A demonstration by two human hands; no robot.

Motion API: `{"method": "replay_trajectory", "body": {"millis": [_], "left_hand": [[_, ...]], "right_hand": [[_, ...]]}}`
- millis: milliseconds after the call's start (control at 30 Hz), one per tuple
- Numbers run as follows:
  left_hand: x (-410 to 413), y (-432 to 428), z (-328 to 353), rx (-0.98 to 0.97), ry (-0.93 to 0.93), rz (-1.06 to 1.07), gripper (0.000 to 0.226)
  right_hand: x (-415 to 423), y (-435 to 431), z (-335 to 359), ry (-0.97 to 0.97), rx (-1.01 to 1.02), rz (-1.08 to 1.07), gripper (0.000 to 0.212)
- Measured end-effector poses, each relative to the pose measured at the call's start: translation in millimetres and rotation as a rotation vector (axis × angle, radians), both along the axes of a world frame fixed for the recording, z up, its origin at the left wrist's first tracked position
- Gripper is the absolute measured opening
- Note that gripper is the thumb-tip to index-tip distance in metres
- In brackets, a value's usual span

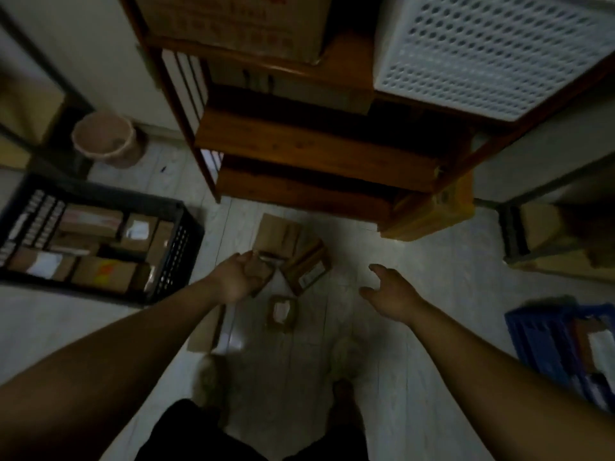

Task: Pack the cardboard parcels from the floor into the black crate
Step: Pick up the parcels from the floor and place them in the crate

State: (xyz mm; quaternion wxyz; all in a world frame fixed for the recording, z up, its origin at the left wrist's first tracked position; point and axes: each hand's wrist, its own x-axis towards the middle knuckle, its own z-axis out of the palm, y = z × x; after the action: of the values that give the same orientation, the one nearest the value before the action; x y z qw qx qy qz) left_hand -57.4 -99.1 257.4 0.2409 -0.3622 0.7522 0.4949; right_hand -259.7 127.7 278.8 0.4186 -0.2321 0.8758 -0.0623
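- The left hand's [234,277] fingers are curled round a small brown parcel [261,269], just right of the black crate [181,241]. Blur hides its long axis.
- It looks light and stiff. A grip across its short sides should hold.
- The right hand [391,292] hangs empty with fingers spread, well right of the crate.
- The labelled parcel [307,269] lies flat on the floor, right of the crate, label up, its long axis slanted.
- The taped parcel [282,312] lies nearer the feet and looks light enough for one hand.
- The crate already looks nearly full.
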Motion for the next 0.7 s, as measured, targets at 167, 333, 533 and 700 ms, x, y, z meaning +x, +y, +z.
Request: {"method": "replay_trajectory", "body": {"millis": [167, 333, 533, 700], "left_hand": [[-40, 24, -70, -0.066, -0.158, 0.222, 0.067], [-85, 54, -174, -0.007, -0.216, 0.374, 0.068], [-114, 66, -324, 0.019, -0.164, 0.499, 0.066], [-120, 71, -425, 0.140, -0.206, 0.744, 0.054]], "right_hand": [[-69, -15, -91, -0.033, -0.034, 0.214, 0.045], [-126, -17, -202, -0.099, -0.013, 0.202, 0.060], [-151, -35, -354, -0.129, 0.027, 0.136, 0.065], [-150, -69, -457, -0.166, -0.009, 0.117, 0.064]]}}
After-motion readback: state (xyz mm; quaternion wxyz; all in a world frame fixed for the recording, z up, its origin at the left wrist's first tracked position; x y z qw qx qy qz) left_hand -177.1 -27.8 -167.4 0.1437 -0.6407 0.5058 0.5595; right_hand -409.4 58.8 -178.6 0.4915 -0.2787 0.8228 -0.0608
